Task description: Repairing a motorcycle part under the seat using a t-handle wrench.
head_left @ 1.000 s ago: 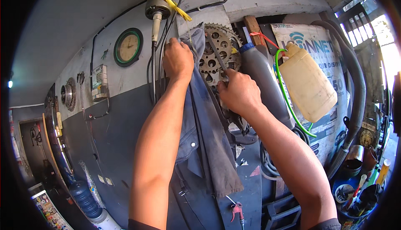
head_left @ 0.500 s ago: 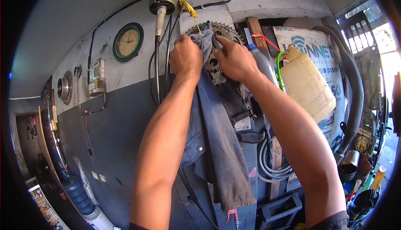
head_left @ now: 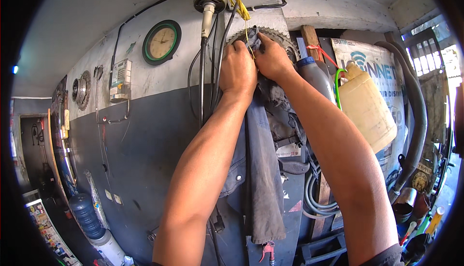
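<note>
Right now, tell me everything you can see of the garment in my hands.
The garment is limp, woven-looking blue-grey cloth, worn and faded brownish-grey toward its lower hem. A shiny stud sits on the darker part at left. It hangs lengthwise, creased, its gathered top held between the left hand and right hand, which partly hide it. A red-handled tool shows just below the hem.

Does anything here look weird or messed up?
Yes, two things. The cream jug hangs tilted, not upright. And the blue-gray garment, with the left hand and right hand at its top, looks dirty: its lower end has brownish patches. I see no spill.
</note>
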Tool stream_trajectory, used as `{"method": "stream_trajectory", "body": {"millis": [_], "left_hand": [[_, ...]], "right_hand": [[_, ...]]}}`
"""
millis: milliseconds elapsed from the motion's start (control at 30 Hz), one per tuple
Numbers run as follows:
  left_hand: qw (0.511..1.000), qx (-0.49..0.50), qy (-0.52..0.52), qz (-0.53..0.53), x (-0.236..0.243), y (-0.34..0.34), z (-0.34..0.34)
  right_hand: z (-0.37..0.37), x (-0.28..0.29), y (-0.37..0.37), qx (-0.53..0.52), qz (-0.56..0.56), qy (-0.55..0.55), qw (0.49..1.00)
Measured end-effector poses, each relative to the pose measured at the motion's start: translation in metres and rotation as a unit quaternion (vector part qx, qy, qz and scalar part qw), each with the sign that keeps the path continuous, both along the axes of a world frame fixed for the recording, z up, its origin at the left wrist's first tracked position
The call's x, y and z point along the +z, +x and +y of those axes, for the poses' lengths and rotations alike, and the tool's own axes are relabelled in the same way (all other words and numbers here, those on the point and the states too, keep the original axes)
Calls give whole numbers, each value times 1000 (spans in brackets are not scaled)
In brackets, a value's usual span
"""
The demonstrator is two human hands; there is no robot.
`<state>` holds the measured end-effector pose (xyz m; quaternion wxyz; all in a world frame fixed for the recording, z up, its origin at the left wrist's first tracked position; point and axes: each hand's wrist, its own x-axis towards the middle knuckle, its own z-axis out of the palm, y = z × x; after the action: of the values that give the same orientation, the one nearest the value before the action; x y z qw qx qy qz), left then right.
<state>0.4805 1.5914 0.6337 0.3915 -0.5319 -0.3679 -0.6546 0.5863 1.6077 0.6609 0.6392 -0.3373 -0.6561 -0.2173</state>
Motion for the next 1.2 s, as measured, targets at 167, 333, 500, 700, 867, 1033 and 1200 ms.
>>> {"method": "stream_trajectory", "body": {"millis": [167, 333, 500, 700, 867, 1033, 1200], "left_hand": [[1000, 13, 4, 24, 6, -3, 7], [998, -12, -49, 45, 7, -6, -7], [982, -46, -175, 51, -20, -2, -32], [968, -229, -15, 101, -173, 14, -49], [852, -485, -94, 176, -381, 2, -92], [439, -738, -497, -125, -580, 6, -124], [256, -683, -682, -49, -627, -27, -175]], "right_hand": [[6, 1, 0, -4, 25, -17, 1000], [4, -2, 3, -19, 28, -43, 999], [-21, -37, 15, -39, 23, -82, 996], [-76, -167, 61, 159, 174, 66, 969], [-145, -338, 50, 323, 309, -139, 884], [-193, -454, 21, 417, 537, -289, 673], [-254, -531, 14, 208, 651, -273, 677]]}}
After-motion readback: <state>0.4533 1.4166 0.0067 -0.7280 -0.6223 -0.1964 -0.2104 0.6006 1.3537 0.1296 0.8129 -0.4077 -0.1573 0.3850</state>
